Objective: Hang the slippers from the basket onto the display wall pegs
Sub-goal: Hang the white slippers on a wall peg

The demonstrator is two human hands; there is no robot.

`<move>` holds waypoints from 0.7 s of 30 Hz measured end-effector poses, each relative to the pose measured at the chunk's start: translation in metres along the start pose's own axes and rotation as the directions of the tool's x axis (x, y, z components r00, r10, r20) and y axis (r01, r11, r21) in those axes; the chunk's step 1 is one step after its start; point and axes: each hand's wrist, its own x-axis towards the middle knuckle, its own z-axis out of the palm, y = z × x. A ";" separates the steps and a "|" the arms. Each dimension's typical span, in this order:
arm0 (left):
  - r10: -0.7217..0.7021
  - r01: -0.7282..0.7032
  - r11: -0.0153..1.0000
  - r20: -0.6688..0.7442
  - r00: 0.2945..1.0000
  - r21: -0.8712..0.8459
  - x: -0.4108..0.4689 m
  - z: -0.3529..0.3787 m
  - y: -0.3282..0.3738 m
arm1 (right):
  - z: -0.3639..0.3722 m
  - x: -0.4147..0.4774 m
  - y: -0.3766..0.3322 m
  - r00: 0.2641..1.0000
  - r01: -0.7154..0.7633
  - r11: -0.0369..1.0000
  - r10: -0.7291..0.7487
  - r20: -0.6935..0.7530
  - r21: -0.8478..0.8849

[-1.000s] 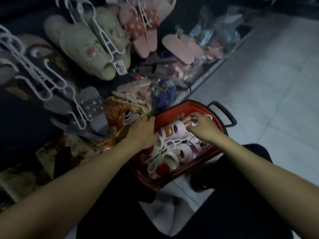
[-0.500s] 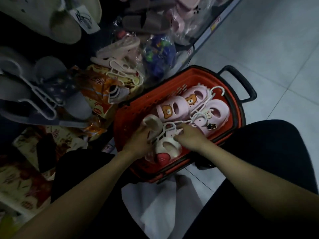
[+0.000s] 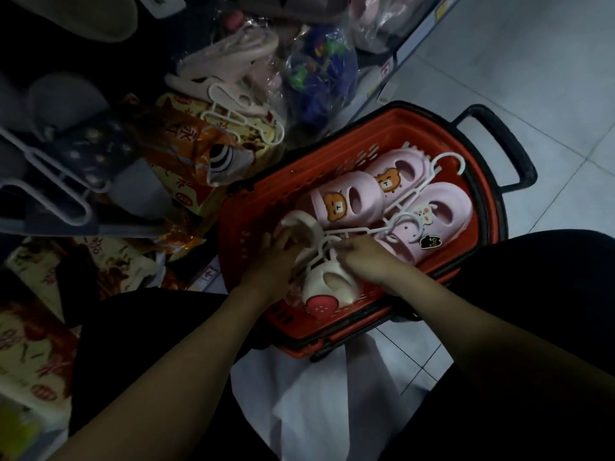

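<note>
A red basket with a black handle stands on the floor between my knees. Inside lie pink slippers with bear charms, a second pink pair and a cream pair with a red strawberry charm, all on white plastic hangers. My left hand grips one cream slipper at the basket's left side. My right hand pinches the white hanger of the cream pair.
The display wall at the left holds grey slippers on white hangers, bagged slippers and orange printed packages. Pale floor tiles spread to the right. My dark trouser legs frame the basket below.
My view has tilted down from the wall display onto the basket. Both hands shifted from the far slippers to the cream pair at the near end and took hold of it.
</note>
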 end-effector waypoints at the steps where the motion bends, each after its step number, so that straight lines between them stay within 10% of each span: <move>1: 0.002 -0.002 1.000 0.001 1.000 0.019 -0.001 -0.001 0.000 | 0.000 -0.001 0.000 1.000 -0.021 1.000 0.020 0.013 0.018; 13: 0.019 -0.025 0.994 0.059 0.998 0.106 -0.001 -0.015 0.009 | -0.001 -0.013 -0.003 0.999 0.037 0.943 -0.037 -0.004 0.332; 17: 0.125 -0.136 0.973 0.070 0.990 0.184 0.008 -0.023 0.004 | -0.016 -0.014 -0.011 0.974 0.083 0.935 -0.003 -0.228 0.345; 21: 0.216 -0.204 0.965 -0.061 0.974 0.166 0.010 -0.043 0.019 | -0.047 -0.023 -0.036 0.945 0.193 0.613 0.094 -0.313 0.766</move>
